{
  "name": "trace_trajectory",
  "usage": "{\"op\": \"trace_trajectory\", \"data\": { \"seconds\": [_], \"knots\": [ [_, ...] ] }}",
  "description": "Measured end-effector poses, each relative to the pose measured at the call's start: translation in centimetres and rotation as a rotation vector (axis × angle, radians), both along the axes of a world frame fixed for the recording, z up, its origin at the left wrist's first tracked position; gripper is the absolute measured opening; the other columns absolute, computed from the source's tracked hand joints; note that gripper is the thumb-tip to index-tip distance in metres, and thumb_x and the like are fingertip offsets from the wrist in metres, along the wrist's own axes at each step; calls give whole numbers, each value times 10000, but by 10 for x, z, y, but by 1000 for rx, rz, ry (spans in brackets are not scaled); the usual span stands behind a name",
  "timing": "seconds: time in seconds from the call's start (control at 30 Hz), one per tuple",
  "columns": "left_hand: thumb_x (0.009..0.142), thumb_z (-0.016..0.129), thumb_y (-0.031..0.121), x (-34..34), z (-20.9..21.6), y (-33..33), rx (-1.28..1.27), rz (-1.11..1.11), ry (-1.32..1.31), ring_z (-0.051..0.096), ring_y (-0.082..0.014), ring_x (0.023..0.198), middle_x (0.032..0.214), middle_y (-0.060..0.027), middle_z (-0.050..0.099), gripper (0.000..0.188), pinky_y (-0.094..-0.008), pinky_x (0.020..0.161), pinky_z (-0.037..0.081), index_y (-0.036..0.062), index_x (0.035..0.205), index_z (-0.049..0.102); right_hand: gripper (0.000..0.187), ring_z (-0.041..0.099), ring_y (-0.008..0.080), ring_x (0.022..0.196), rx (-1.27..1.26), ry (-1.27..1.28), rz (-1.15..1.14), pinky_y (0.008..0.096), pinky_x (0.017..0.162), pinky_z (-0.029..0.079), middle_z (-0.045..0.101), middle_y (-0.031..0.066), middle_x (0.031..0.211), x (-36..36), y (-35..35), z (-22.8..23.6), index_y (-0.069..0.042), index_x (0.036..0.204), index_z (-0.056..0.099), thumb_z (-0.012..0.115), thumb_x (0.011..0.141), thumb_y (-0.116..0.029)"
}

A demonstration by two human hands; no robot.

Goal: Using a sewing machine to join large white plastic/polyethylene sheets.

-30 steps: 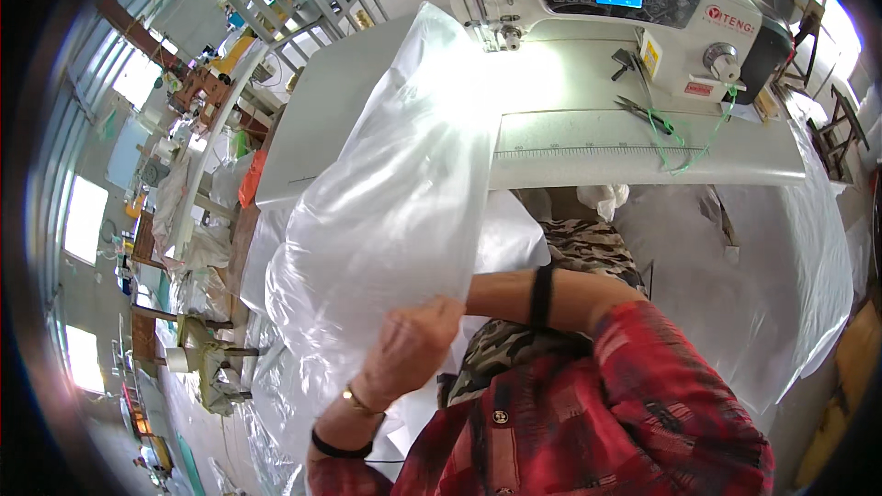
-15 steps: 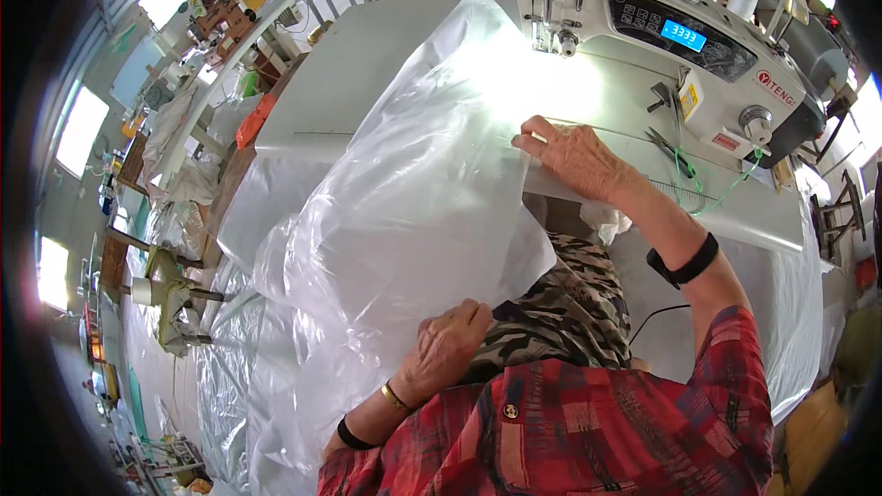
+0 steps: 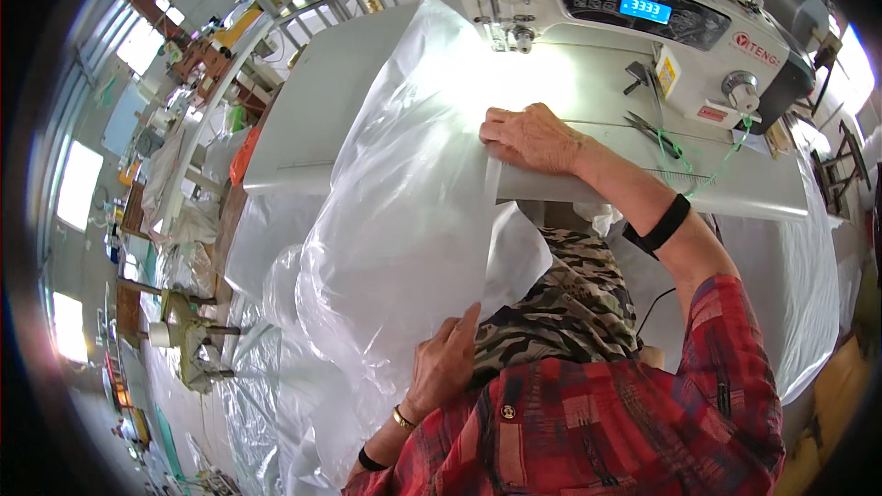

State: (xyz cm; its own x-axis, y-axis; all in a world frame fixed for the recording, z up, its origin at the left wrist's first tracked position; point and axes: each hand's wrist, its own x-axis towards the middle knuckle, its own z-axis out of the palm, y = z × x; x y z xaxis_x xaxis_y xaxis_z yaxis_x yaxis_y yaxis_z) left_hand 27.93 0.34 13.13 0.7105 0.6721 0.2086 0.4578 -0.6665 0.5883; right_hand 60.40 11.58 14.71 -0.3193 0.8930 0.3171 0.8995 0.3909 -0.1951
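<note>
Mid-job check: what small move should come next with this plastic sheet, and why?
I'd probably ease the translucent white plastic sheet slightly toward the white sewing machine, guiding its edge with both hands: the right hand seems to pinch that edge near the grey tabletop's front, the left hand is lower along it, and the far end lies near the machine's head.

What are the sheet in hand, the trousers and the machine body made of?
Sheet: likely thin plastic film, glossy; translucent, sharp bright creases.
Trousers: matte woven fabric, probably; camouflage print, soft folds.
Machine body: smooth off-white finish, perhaps painted metal, could be plastic.
</note>
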Motion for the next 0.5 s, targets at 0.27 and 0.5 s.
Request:
{"op": "trace_trajectory", "data": {
  "seconds": [0.27, 0.5],
  "knots": [
    [805, 516, -23, 15, -5, 15, -243, -53, -54, 591, -309, 666, 823, -144, 571, 337, -380, 596, 472, -4, 1126, 619, 311, 637, 237, 877, 77, 78, -256, 416, 740, 501, 566, 65, 1054, 0, 0, -10, -97, 1077, 591, 657, 823, -264],
    [774, 477, -18, 31, -10, 35, -207, -68, -52, 554, -271, 656, 768, -143, 541, 290, -337, 613, 450, -21, 1000, 660, 462, 537, 276, 1118, 105, -82, -465, 507, 1051, 314, 599, 120, 1099, -4, 0, -9, -46, 1186, 577, 583, 886, -398]
  ]
}}
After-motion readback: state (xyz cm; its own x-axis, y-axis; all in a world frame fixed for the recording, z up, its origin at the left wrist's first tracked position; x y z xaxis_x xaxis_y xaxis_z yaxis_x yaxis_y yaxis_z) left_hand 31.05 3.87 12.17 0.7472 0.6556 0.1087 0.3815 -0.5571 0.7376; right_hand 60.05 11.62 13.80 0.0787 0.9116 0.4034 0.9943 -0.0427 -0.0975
